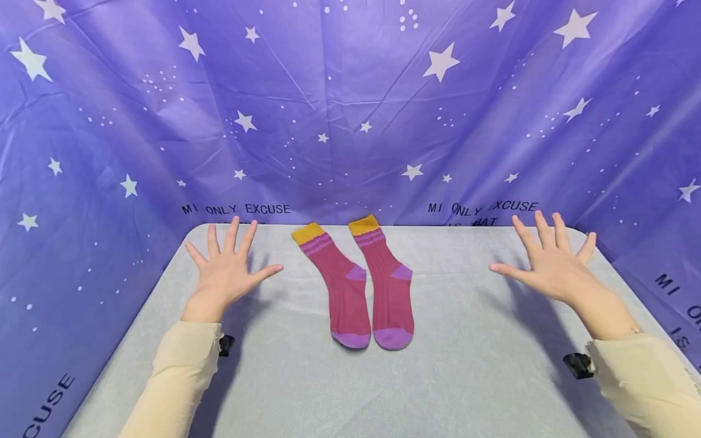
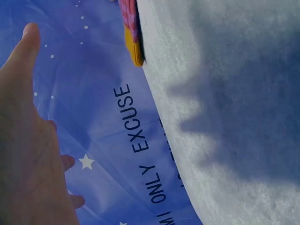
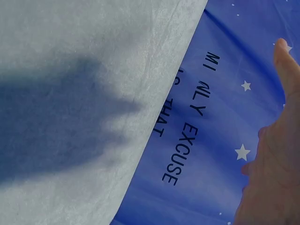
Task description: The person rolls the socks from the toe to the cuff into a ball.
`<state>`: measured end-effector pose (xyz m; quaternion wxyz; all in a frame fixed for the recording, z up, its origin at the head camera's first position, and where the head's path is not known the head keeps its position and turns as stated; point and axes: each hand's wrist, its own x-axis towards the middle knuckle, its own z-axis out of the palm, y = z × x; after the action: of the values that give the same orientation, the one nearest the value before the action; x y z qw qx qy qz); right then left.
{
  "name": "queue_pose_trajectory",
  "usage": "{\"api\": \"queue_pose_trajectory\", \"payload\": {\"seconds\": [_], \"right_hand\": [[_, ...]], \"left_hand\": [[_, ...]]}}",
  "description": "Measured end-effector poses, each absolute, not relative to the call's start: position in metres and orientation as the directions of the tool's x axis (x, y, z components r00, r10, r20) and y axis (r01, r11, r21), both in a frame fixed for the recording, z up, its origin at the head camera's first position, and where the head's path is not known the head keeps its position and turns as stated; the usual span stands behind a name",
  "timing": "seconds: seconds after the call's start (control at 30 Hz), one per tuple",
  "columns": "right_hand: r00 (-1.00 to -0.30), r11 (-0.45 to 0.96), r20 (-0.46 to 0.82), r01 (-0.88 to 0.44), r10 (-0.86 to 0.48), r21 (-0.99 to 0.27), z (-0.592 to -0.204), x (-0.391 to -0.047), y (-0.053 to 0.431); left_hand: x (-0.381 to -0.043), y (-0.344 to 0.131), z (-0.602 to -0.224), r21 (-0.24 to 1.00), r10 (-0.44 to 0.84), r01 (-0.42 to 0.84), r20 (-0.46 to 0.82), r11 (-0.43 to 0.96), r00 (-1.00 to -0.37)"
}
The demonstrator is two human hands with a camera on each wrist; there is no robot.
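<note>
Fingers spread wide and holding nothing, a person's left hand (image 1: 226, 271) and right hand (image 1: 554, 266) hover over a gray-topped table (image 1: 465, 377), a pair of crew socks lying between them.
The left sock (image 1: 347, 289) and right sock (image 1: 392, 292), maroon ribbed with mustard cuffs and purple heels and toes, lie flat just beside each other at the center, well apart from both hands, toes toward the near side. Their cuffs reach the far edge, the right one appearing to pass it, against a purple star-print backdrop (image 1: 328, 79). A push toward the far side could likely tip a cuff over that edge and drag its sock down; lifting one alone might snag its close-lying mate, and a careless grasp could bunch the soft knit.
</note>
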<state>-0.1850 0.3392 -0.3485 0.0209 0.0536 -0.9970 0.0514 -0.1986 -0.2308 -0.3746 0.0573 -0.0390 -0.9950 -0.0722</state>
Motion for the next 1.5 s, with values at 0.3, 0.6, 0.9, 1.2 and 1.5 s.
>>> {"api": "queue_pose_trajectory", "payload": {"seconds": [0.3,0.6,0.9,1.2,1.5], "right_hand": [[-0.993,0.986,0.035,-0.119,-0.116,-0.115,-0.350,-0.189,0.330],[-0.992,0.984,0.033,-0.129,-0.126,-0.121,-0.349,-0.196,0.320],[-0.990,0.984,0.007,-0.141,-0.141,-0.105,-0.345,-0.207,0.300],[-0.982,0.978,-0.004,-0.186,-0.187,-0.099,-0.341,-0.226,0.272],[-0.969,0.963,0.001,-0.244,-0.246,-0.116,-0.343,-0.242,0.243]], "left_hand": [[-0.201,-0.225,-0.372,0.136,0.071,0.088,0.124,0.987,-0.990],[-0.202,-0.212,-0.368,0.139,0.090,0.108,0.126,0.984,-0.988],[-0.206,-0.190,-0.364,0.136,0.120,0.134,0.106,0.982,-0.987],[-0.209,-0.164,-0.367,0.118,0.149,0.161,0.100,0.980,-0.984],[-0.205,-0.132,-0.370,0.101,0.205,0.217,0.119,0.971,-0.971]]}}
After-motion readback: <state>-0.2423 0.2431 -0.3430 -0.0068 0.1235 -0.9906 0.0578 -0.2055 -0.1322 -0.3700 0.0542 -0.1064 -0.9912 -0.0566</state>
